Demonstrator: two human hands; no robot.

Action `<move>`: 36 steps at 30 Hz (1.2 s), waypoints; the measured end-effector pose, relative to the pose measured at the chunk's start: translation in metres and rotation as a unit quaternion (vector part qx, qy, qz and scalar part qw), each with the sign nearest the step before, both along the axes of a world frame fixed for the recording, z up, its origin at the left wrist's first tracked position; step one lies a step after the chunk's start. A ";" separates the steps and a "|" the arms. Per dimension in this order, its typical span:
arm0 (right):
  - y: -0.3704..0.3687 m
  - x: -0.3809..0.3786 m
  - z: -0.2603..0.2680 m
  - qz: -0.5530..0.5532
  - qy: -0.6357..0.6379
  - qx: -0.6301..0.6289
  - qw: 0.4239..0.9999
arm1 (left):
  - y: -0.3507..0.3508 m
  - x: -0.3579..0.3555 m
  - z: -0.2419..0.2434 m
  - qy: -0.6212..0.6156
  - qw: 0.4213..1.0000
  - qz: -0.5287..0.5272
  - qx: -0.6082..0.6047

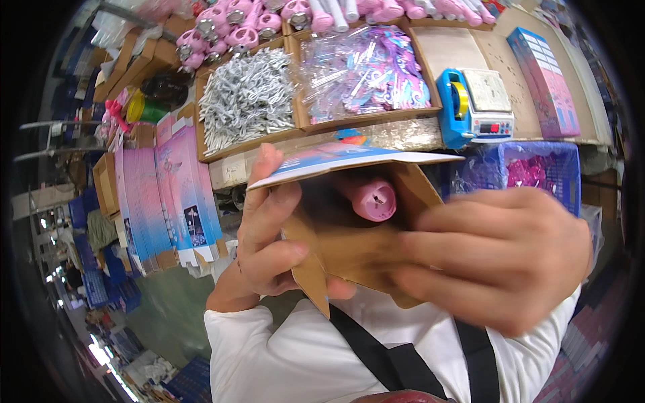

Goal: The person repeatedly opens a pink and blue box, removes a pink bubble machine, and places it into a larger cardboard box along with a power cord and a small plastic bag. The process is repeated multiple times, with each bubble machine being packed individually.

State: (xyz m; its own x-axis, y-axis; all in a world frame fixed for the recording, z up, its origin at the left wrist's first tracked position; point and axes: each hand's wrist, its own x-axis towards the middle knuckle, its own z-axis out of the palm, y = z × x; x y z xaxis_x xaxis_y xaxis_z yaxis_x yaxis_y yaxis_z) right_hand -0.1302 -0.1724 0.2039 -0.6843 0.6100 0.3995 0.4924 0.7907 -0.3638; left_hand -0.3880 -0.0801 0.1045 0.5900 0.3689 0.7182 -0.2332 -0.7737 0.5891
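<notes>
My left hand (pixel 269 237) grips a printed cardboard box (pixel 327 161) by its left side. The box's open end faces me, with its brown inner walls and flaps showing. Inside lies a pink plastic tubular part (pixel 375 200), its round hollow end towards me; the rest of it is hidden in shadow. At the right of the opening is my right hand (pixel 496 257), blurred, its fingertips over the box's inner wall. Whether those fingers pinch anything is too blurred to tell.
Beyond the box stand trays of grey-white looped cords (pixel 247 95) and plastic-wrapped colourful pieces (pixel 368 70). Pink handles (pixel 242 20) are heaped behind. To the right are a blue tape dispenser (pixel 453 111), a digital scale (pixel 489 101) and a blue basket (pixel 567 176). Flattened printed boxes (pixel 184 186) stand left.
</notes>
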 end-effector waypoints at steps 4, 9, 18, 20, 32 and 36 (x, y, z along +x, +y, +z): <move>0.031 -0.041 -0.001 0.020 -0.317 -0.175 0.932 | 0.000 0.007 -0.004 -0.002 1.000 0.010 0.028; 0.060 -0.061 -0.003 0.092 -0.468 -0.177 0.861 | 0.003 0.011 -0.006 -0.015 0.999 0.024 0.024; 0.057 -0.052 -0.017 0.046 -0.365 -0.114 0.923 | 0.005 0.007 -0.006 -0.010 1.000 0.010 0.002; 0.054 -0.046 -0.019 0.034 -0.348 -0.081 0.933 | 0.005 0.008 -0.002 0.007 0.999 0.030 0.019; -0.110 0.264 -0.136 -0.656 0.108 -0.160 0.730 | 0.009 0.062 0.010 0.004 0.991 0.134 0.028; -0.202 0.336 -0.299 -0.732 -0.050 -0.313 0.603 | -0.002 0.096 0.006 0.031 0.994 0.102 0.034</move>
State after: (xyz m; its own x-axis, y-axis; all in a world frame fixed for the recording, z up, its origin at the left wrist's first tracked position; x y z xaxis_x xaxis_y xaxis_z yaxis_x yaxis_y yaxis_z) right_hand 0.2055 -0.3747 -0.0952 0.7692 0.5998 -0.2204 0.5407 -0.7947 -0.2758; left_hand -0.2923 -0.0816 0.1107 0.5515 0.4373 0.7104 -0.0336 -0.8393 0.5427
